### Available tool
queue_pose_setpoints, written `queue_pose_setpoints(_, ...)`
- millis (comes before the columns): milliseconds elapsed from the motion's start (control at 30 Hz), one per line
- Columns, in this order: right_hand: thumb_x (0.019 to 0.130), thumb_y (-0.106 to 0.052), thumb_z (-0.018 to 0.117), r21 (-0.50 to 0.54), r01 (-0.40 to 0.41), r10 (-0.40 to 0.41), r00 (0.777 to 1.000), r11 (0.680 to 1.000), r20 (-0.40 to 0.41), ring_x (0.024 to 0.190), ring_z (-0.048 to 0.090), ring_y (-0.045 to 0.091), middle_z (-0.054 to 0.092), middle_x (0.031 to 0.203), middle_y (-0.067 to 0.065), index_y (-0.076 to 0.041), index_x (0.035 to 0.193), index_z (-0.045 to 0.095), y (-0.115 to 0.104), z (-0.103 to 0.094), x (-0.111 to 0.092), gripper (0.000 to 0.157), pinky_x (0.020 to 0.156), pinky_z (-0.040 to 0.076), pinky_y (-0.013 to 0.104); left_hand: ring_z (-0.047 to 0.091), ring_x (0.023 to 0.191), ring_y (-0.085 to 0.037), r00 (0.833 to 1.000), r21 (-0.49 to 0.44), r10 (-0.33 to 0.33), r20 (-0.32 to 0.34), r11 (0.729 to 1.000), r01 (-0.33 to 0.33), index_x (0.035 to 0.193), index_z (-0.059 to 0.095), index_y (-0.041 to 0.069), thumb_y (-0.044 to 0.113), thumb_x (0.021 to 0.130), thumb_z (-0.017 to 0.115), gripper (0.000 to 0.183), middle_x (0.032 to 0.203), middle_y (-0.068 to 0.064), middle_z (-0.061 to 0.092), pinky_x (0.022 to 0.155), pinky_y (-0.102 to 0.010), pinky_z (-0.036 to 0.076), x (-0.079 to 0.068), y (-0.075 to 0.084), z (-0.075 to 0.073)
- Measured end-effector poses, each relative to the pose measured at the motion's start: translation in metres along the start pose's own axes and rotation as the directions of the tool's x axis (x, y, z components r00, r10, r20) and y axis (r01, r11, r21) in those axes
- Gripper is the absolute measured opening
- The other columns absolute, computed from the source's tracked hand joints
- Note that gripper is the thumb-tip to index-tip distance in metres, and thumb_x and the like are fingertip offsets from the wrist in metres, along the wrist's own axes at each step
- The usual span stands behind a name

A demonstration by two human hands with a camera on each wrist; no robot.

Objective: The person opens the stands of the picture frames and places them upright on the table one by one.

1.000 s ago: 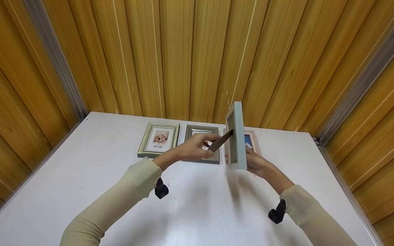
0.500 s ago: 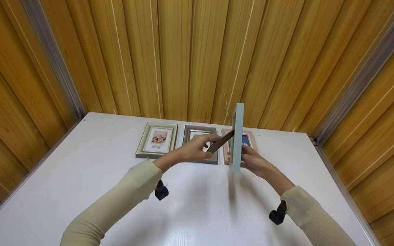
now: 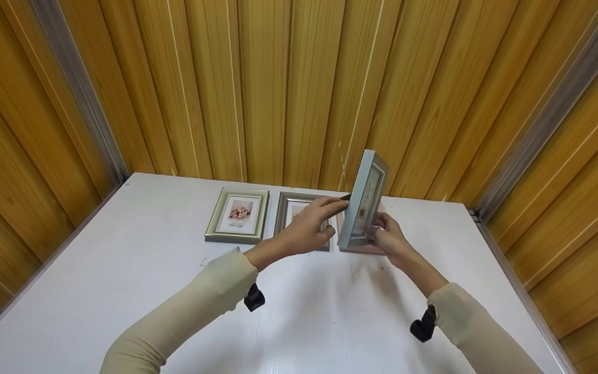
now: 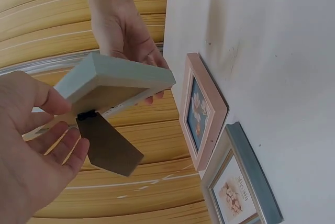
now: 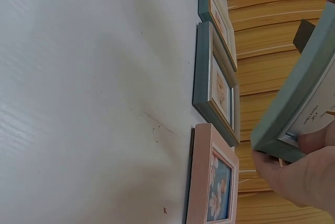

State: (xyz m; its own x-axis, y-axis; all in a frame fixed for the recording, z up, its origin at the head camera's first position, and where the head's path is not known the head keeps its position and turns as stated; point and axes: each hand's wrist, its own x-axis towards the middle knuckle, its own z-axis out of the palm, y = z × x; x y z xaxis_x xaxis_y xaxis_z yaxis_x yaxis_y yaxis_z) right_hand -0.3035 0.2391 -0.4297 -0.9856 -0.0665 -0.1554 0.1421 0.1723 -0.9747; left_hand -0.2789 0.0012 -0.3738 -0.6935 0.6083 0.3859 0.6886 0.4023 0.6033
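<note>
A pale blue picture frame (image 3: 358,202) is held tilted above the table, front turned to the right. My right hand (image 3: 392,239) grips its lower edge, thumb on the front in the right wrist view. My left hand (image 3: 307,228) touches the frame's left side with outstretched fingers; its thumb stands apart. From the frame's back sticks out a brown easel stand (image 4: 110,145), clear of the left fingers in the left wrist view. Beneath the held frame lies a pink picture frame (image 5: 201,177), partly hidden in the head view.
Left of the pink frame on the white table (image 3: 174,291) lie a grey-brown picture frame (image 3: 281,213), partly behind my left hand, and a gold-green picture frame (image 3: 263,218). Yellow wood-look panels (image 3: 268,93) rise behind the table's far edge.
My left hand has let go of the easel stand, its fingers now at the blue frame's side. The blue frame has turned and tilted, bringing its front into the head view.
</note>
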Motion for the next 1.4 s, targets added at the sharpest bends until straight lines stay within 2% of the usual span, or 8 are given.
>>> queue_pose_setpoints(200, 0.104, -0.003, 0.047, -0.025, -0.014, 0.012, 0.995, 1.000, -0.099, 0.113, 0.058, 0.019, 0.047, 0.139, 0.019, 0.004, 0.156, 0.024, 0.000, -0.007, -0.001, 0.057, 0.102, 0.052, 0.036, 0.063, 0.126, -0.028, 0.995, -0.043, -0.074, -0.073, 0.997, 0.071, 0.145, 0.053, 0.001, -0.009, 0.095, 0.054, 0.052, 0.137, -0.015, 0.058, 0.101, -0.034, 0.055, 0.007, 0.002, 0.009)
queue_pose_setpoints(367, 0.105, -0.006, 0.051, -0.014, -0.019, 0.017, 0.987, 1.000, -0.159, 0.121, 0.055, 0.024, 0.045, 0.143, 0.021, 0.002, 0.156, 0.024, -0.004, -0.013, 0.002, 0.059, 0.110, 0.050, 0.040, 0.066, 0.116, -0.028, 0.969, -0.082, -0.201, -0.147, 0.978, 0.190, 0.143, 0.054, -0.001, -0.009, 0.093, 0.057, 0.051, 0.130, -0.017, 0.060, 0.097, -0.036, 0.058, 0.015, -0.002, 0.014)
queue_pose_setpoints(500, 0.103, -0.003, 0.054, -0.003, -0.002, 0.001, 0.979, 1.000, -0.205, 0.125, 0.054, 0.029, 0.046, 0.142, 0.022, 0.003, 0.155, 0.027, -0.007, -0.015, 0.005, 0.059, 0.112, 0.047, 0.045, 0.065, 0.114, -0.031, 0.949, -0.151, -0.246, -0.197, 0.964, 0.219, 0.141, 0.054, -0.006, -0.009, 0.092, 0.058, 0.050, 0.128, -0.022, 0.059, 0.096, -0.041, 0.057, 0.022, -0.010, 0.017)
queue_pose_setpoints(767, 0.101, -0.004, 0.059, -0.068, 0.015, -0.033, 0.957, 0.998, -0.287, 0.123, 0.059, 0.030, 0.048, 0.144, 0.025, 0.001, 0.154, 0.031, -0.005, -0.026, 0.004, 0.060, 0.105, 0.053, 0.040, 0.062, 0.122, -0.035, 0.915, -0.277, -0.348, -0.205, 0.917, 0.287, 0.145, 0.049, -0.008, -0.007, 0.089, 0.059, 0.057, 0.133, -0.025, 0.056, 0.103, -0.041, 0.054, 0.035, -0.012, 0.031)
queue_pose_setpoints(900, 0.099, -0.005, 0.062, -0.174, 0.050, -0.113, 0.921, 0.983, -0.373, 0.118, 0.062, 0.032, 0.054, 0.141, 0.027, 0.002, 0.151, 0.036, -0.002, -0.036, 0.006, 0.058, 0.098, 0.057, 0.036, 0.060, 0.122, -0.034, 0.907, -0.299, -0.371, -0.200, 0.905, 0.304, 0.145, 0.049, -0.009, -0.006, 0.087, 0.060, 0.059, 0.131, -0.025, 0.057, 0.101, -0.037, 0.054, 0.047, -0.007, 0.043)
queue_pose_setpoints(1100, 0.098, -0.005, 0.060, -0.269, 0.072, -0.196, 0.861, 0.960, -0.469, 0.126, 0.060, 0.041, 0.055, 0.140, 0.029, 0.004, 0.149, 0.038, 0.005, -0.055, 0.007, 0.057, 0.105, 0.052, 0.046, 0.057, 0.128, -0.034, 0.897, -0.340, -0.400, -0.187, 0.883, 0.323, 0.148, 0.047, -0.006, -0.003, 0.086, 0.062, 0.064, 0.138, -0.025, 0.056, 0.108, -0.042, 0.049, 0.065, -0.004, 0.066)
queue_pose_setpoints(1300, 0.098, -0.001, 0.060, -0.297, 0.059, -0.220, 0.808, 0.953, -0.547, 0.125, 0.059, 0.040, 0.055, 0.139, 0.029, 0.004, 0.149, 0.039, 0.017, -0.075, 0.005, 0.055, 0.102, 0.052, 0.044, 0.059, 0.131, -0.032, 0.898, -0.465, -0.425, -0.115, 0.822, 0.329, 0.152, 0.046, 0.004, -0.006, 0.087, 0.060, 0.067, 0.142, -0.019, 0.061, 0.110, -0.044, 0.049, 0.082, -0.002, 0.092)
queue_pose_setpoints(1400, 0.098, -0.001, 0.059, -0.325, 0.051, -0.238, 0.787, 0.944, -0.569, 0.125, 0.059, 0.040, 0.055, 0.139, 0.029, 0.005, 0.148, 0.038, 0.023, -0.085, 0.003, 0.055, 0.098, 0.053, 0.040, 0.058, 0.133, -0.030, 0.895, -0.472, -0.442, -0.060, 0.803, 0.364, 0.154, 0.045, 0.007, -0.005, 0.087, 0.061, 0.069, 0.143, -0.016, 0.061, 0.112, -0.044, 0.047, 0.091, 0.001, 0.101)
